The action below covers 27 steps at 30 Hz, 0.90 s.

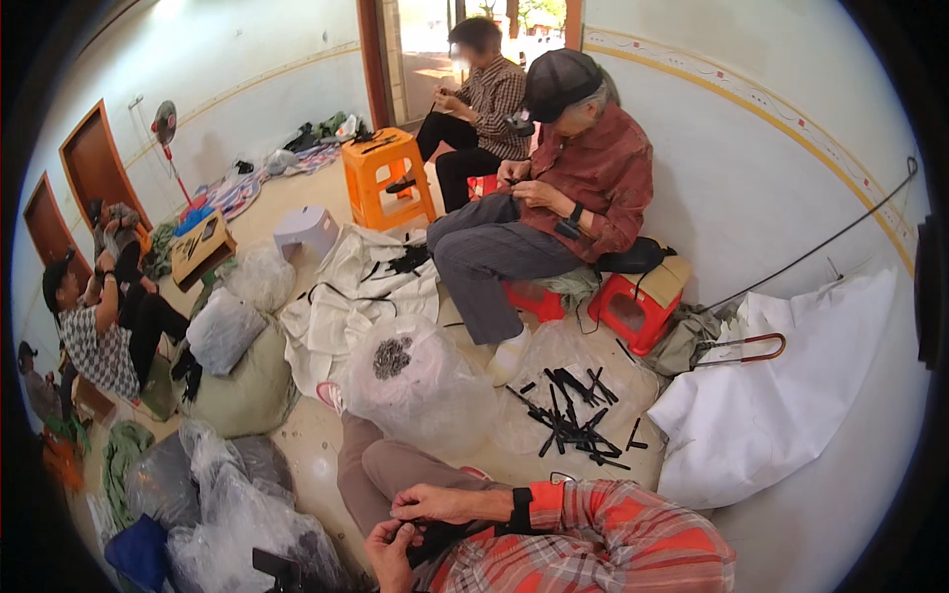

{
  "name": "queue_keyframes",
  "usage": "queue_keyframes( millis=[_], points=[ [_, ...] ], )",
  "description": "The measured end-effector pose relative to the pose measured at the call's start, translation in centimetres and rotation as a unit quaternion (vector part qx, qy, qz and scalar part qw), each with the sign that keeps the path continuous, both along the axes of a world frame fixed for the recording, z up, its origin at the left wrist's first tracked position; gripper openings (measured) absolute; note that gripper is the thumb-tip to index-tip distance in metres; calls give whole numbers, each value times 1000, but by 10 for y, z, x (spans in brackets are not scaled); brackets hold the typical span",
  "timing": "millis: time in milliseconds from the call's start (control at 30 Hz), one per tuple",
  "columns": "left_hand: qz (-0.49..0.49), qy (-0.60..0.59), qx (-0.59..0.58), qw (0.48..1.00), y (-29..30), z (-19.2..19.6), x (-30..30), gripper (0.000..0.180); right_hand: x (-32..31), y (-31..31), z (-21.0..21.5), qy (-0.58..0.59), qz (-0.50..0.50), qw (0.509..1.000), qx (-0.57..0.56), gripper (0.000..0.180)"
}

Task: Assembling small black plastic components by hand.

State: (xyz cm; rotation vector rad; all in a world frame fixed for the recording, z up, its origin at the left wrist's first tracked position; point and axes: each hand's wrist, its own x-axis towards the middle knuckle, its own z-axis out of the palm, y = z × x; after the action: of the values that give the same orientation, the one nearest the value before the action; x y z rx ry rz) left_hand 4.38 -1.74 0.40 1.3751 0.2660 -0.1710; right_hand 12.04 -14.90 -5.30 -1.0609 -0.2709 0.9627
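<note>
Both my hands meet over my lap at the lower middle, fingers bent and pinching. My right hand (435, 502), with a black band on its wrist and a red plaid sleeve, comes in from the right. Just below it is my left hand (390, 555). Between them they grip a dark black piece (413, 536), perhaps a strap; its exact kind is hard to make out. Past my knees, many black strips (573, 420) lie in a loose pile on clear plastic. A plastic bag (420, 381) holding small metal parts (392, 358) stands in front of my legs.
A person in a dark red shirt (603, 188) sits opposite, working small black pieces; others sit farther back. White sheeting (761, 415) is at the right wall, and stuffed bags (247, 390) and clear plastic (247, 524) are on the left. An orange stool (381, 178) stands farther off.
</note>
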Motion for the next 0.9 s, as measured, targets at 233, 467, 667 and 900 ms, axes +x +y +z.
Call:
queue_keyframes(
  millis=[233, 467, 667, 900],
  points=[
    [102, 2, 2, 995, 3, -24, 10, 6, 13, 4, -3, 186, -7, 966, 181, 18],
    [107, -44, 43, 992, -14, -44, 48, 10, 28, -7, 8, 82, -140, 987, 17, 17],
    [160, -143, 195, 957, -20, -50, 22, 13, 2, 0, 2, -324, -165, 900, -242, 32],
    [153, -84, 217, 960, -16, -31, 11, 14, 7, 0, 18, -447, -51, 828, -336, 27]
  ],
)
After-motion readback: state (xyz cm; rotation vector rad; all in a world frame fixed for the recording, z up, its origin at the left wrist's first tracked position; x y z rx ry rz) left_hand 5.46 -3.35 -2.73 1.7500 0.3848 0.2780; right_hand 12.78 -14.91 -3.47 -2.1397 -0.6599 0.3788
